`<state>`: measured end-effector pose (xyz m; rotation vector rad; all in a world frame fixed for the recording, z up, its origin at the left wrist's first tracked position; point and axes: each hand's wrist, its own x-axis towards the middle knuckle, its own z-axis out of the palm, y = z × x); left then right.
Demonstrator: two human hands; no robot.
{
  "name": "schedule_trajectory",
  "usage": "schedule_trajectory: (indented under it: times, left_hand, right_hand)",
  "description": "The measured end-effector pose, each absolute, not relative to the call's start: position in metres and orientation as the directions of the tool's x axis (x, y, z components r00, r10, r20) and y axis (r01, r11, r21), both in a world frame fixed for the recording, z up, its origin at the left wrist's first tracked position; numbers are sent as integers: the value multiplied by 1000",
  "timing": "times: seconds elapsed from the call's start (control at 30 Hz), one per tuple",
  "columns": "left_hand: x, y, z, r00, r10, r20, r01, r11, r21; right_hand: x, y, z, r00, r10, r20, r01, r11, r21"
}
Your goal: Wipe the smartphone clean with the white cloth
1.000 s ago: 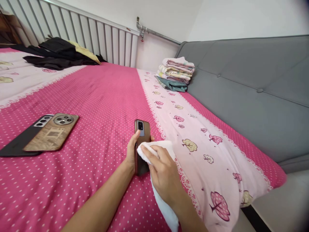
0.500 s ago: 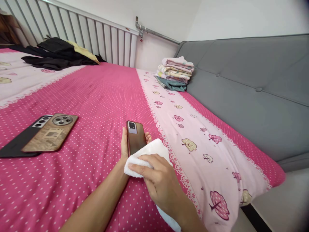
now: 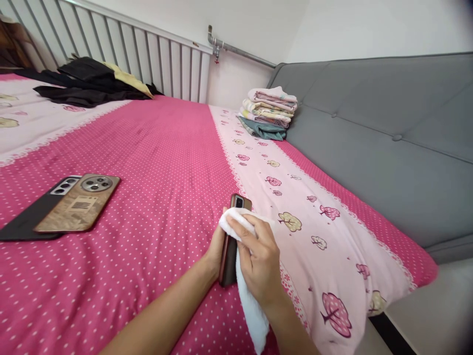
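Note:
My left hand [image 3: 215,250] grips a brown-cased smartphone [image 3: 228,266] from its left side, back and edge turned up, camera block at the far end. My left fingertips are mostly hidden behind the phone. Bunched in my right hand [image 3: 261,256] is a white cloth [image 3: 251,305], pressed against the upper part of the phone's back and left edge. The cloth's loose end hangs down toward me. To the left on the bed lie two more phones: a gold one [image 3: 83,204] with a round camera ring and a label, resting partly on a black one [image 3: 27,217].
A pink dotted bedsheet [image 3: 166,148] with a printed tree band covers the bed. Folded cloths [image 3: 269,108] are stacked by the grey padded headboard [image 3: 369,103]. Dark clothes [image 3: 88,81] lie at the far left, before a white radiator [image 3: 166,64].
The phone has moved right and toward me and turned so its left edge shows. My right hand has slid the cloth from the phone's lower end up near its camera.

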<state>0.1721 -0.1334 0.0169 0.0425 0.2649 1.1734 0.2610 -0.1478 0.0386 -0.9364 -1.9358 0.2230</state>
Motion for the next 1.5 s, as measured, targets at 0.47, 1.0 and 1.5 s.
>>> schedule_trajectory:
  times: [0.47,1.0,1.5]
  left_hand:
    - [176,-140,15,593,792,-146,-751,609,257]
    - [147,-122,20,480,877,-26,-864,478,157]
    - [130,-110,14,349,937,11,-923,342,179]
  right_hand:
    - [273,-134,36,-71,683,727,754,514,-408]
    - [263,-145,37,-321,775,544,728,569,-382]
    - [254,-180,61,-652,680,336,535,726,-432]
